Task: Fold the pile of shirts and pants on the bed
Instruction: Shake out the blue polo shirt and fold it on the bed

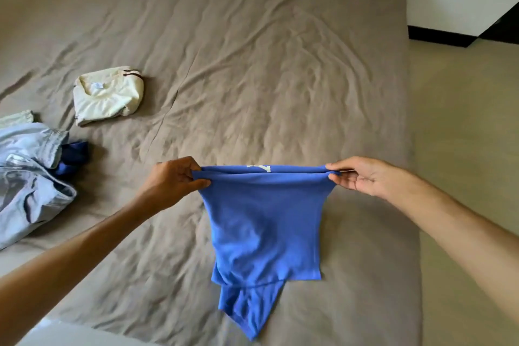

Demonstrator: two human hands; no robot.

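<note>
Left hand (174, 181) and right hand (365, 177) each pinch the blue shirt (264, 222); bed (252, 64) beneath.

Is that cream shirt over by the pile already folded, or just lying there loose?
Folded. The cream shirt lies as a compact, squared bundle with its collar on top, apart from the loose pile of clothes on the bed.
</note>
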